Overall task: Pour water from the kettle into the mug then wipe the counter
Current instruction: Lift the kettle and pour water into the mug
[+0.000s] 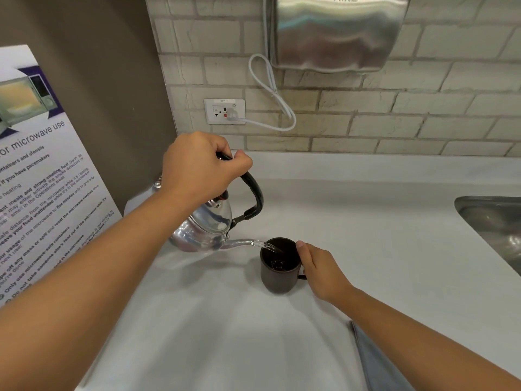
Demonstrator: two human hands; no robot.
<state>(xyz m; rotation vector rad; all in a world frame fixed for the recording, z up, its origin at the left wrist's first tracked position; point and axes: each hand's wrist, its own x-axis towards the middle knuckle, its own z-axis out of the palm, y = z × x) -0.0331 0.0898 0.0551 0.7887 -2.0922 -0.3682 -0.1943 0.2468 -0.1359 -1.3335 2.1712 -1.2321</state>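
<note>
A shiny steel kettle (207, 227) with a black handle hangs tilted above the white counter (380, 249), its spout pointing right. My left hand (201, 165) is shut on the top of that handle. A thin stream of water (267, 245) runs from the spout into a dark brown mug (277, 273) standing on the counter. My right hand (320, 268) grips the mug's right side at its handle, thumb resting on the rim. A grey-blue cloth (377, 365) lies on the counter near the front edge, partly under my right forearm.
A steel sink (496, 224) is set into the counter at the right. A microwave-use poster (36, 176) leans at the left. On the tiled back wall are a socket (224, 111) with a white cable and a steel hand dryer (338, 32) above.
</note>
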